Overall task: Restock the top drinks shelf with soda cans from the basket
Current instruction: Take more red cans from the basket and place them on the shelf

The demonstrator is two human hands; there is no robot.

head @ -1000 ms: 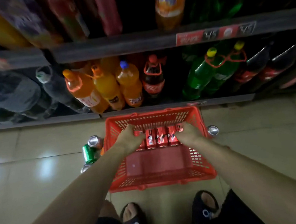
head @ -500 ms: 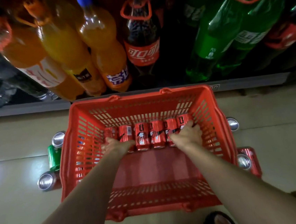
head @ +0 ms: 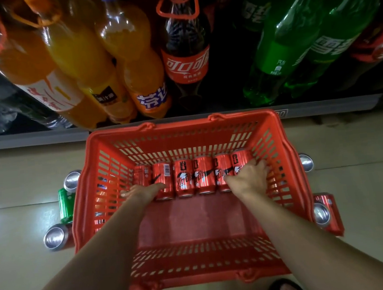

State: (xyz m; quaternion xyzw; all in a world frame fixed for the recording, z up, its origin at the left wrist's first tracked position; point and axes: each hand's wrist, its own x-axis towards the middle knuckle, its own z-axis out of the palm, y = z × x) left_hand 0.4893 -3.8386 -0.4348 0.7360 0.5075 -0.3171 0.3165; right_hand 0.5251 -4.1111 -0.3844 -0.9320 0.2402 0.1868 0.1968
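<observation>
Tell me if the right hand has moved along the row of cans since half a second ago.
Yes. The right hand has slid right along the row of red cans, toward the basket wall.

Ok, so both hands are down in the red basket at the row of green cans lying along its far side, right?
Not quite: the head view shows the row of cans is red. Both the left hand and right hand are in the red basket.
</observation>
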